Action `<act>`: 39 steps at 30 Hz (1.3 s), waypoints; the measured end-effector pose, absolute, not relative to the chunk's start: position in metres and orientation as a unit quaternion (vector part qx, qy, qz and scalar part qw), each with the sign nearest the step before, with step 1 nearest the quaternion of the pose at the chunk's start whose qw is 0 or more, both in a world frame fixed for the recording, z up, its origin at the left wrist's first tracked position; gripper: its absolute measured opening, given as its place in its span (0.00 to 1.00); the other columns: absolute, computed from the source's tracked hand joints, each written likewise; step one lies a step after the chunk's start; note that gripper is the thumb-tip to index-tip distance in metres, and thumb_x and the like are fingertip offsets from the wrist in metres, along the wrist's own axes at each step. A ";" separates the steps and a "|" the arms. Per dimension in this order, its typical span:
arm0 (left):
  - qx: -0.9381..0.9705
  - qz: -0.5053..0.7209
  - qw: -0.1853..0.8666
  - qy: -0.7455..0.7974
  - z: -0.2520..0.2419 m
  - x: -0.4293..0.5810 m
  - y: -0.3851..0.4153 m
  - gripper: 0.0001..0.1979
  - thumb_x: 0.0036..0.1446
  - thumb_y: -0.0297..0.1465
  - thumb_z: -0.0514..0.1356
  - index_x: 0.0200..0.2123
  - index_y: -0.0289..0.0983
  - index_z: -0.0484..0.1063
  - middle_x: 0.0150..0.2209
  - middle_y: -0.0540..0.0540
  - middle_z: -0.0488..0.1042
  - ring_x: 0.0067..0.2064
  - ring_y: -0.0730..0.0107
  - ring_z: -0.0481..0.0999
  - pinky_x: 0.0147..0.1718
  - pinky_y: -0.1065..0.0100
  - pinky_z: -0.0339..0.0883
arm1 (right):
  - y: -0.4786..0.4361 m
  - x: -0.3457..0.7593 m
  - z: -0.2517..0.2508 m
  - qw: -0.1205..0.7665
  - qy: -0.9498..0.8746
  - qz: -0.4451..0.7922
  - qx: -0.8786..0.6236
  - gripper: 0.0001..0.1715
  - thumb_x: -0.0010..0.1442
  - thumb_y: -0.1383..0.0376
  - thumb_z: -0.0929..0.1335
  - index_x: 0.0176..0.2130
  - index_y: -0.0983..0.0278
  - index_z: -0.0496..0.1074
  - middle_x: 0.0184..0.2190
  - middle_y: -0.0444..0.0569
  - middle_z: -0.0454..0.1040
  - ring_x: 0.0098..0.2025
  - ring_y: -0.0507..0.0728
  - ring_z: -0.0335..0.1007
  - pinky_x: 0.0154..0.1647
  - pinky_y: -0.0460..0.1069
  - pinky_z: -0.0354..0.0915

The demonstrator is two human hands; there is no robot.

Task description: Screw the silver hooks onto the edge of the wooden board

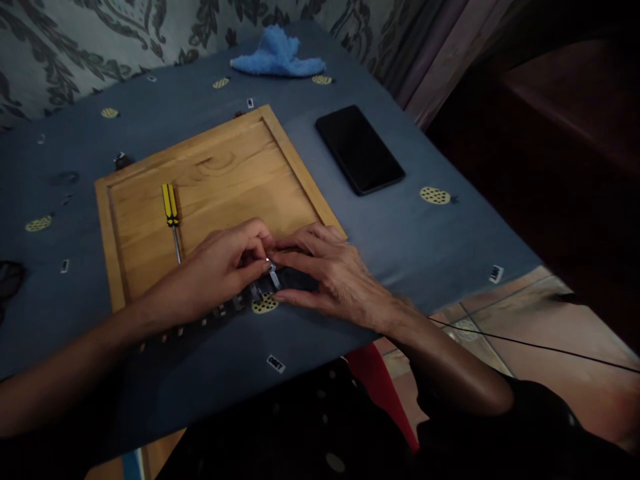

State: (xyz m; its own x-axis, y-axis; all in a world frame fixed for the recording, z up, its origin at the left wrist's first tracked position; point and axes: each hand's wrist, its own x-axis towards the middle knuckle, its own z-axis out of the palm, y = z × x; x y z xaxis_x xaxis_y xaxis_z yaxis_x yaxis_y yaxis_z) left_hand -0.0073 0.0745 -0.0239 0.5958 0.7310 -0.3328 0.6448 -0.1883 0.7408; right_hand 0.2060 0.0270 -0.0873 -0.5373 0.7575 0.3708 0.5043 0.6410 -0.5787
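Note:
At the near edge of the wooden board, my two hands meet over a small shiny metal piece (273,276). My left hand (225,263) is closed in a pinch, thumb and fingertips at the piece's upper end. From the other side, my right hand (327,273) has its index finger and thumb about the piece, with the other fingers bent beside it. Several more small metal pieces (220,311) lie in a row on the cloth below my left hand, partly hidden and too dark to name. A screwdriver (171,205) with a yellow and black handle rests on the board, its tip behind my left forearm.
The framed wooden board (295,160) lies on a blue-grey tablecloth (380,253) with a pineapple print. To its right is a black phone (359,149). A blue cloth (278,55) sits at the back. Dark small objects (123,161) stand beyond the board's left corner.

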 end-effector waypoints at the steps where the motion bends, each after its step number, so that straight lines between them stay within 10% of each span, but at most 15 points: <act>1: 0.769 0.049 0.454 0.447 -0.024 -0.008 0.074 0.09 0.60 0.38 0.58 0.37 0.39 0.69 0.42 0.46 0.80 0.40 0.65 0.78 0.33 0.66 0.67 | 0.027 0.206 -0.087 0.309 -0.852 0.205 -0.369 0.25 0.68 0.49 0.69 0.56 0.62 0.77 0.53 0.55 0.78 0.51 0.64 0.71 0.52 0.61 0.68; 12: 0.761 0.044 0.470 0.446 -0.022 -0.007 0.075 0.11 0.58 0.40 0.57 0.34 0.38 0.69 0.44 0.44 0.78 0.47 0.59 0.78 0.44 0.60 0.70 | 0.027 0.206 -0.088 0.313 -0.851 0.207 -0.368 0.27 0.68 0.48 0.69 0.56 0.63 0.77 0.52 0.56 0.78 0.51 0.64 0.71 0.52 0.60 0.67; 30: 0.782 0.090 0.410 0.460 -0.018 -0.017 0.065 0.12 0.64 0.40 0.57 0.45 0.39 0.70 0.37 0.49 0.78 0.36 0.68 0.76 0.30 0.69 0.65 | 0.027 0.205 -0.089 0.315 -0.847 0.208 -0.373 0.25 0.68 0.48 0.69 0.56 0.60 0.77 0.51 0.54 0.79 0.51 0.64 0.71 0.52 0.61 0.68; 39: 0.831 0.138 0.278 0.462 -0.029 -0.024 0.028 0.15 0.64 0.43 0.63 0.48 0.40 0.72 0.46 0.45 0.78 0.48 0.58 0.76 0.46 0.58 0.69 | 0.028 0.206 -0.095 0.315 -0.849 0.201 -0.373 0.26 0.67 0.47 0.70 0.56 0.60 0.78 0.51 0.55 0.79 0.53 0.65 0.72 0.53 0.62 0.68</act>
